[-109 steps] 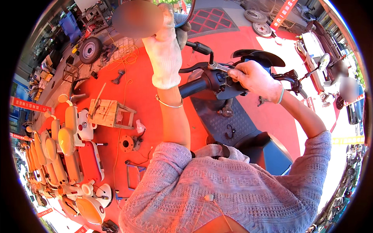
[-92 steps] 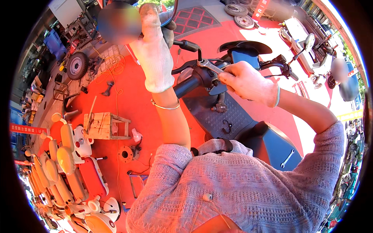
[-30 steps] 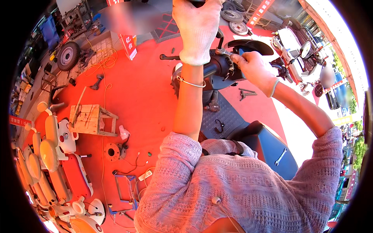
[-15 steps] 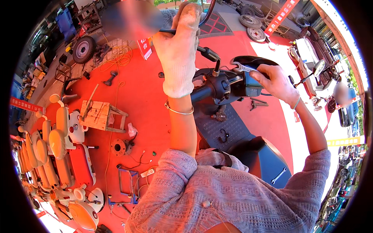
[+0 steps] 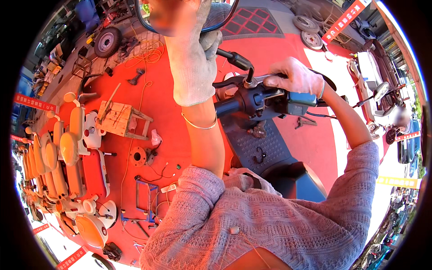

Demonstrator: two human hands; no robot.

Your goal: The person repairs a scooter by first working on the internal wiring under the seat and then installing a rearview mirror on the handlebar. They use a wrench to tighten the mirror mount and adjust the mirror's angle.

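My left hand (image 5: 191,63), in a white knit glove, reaches up and grips the round rear-view mirror (image 5: 220,15) by its edge. The mirror's black stem (image 5: 236,60) runs down to a mount on the scooter's handlebar (image 5: 229,107). My right hand (image 5: 294,78), also gloved, is closed beside the foot of that stem. Its fingers still hold the open-end wrench, which is now mostly hidden behind them. Below the hands are the scooter's dark footboard (image 5: 272,144) and blue-black seat (image 5: 297,182).
A wooden stool (image 5: 119,118) stands on the red floor at left, near a row of light-coloured scooters (image 5: 67,148). A round metal flange (image 5: 137,156) and a blue frame (image 5: 145,198) lie closer. Loose wheels (image 5: 310,33) and a parked scooter (image 5: 369,72) are at far right.
My right hand has moved left with the wrench, closer to the mirror stem's foot. My left hand and the mirror have shifted slightly left in the view, and more of the mirror shows.
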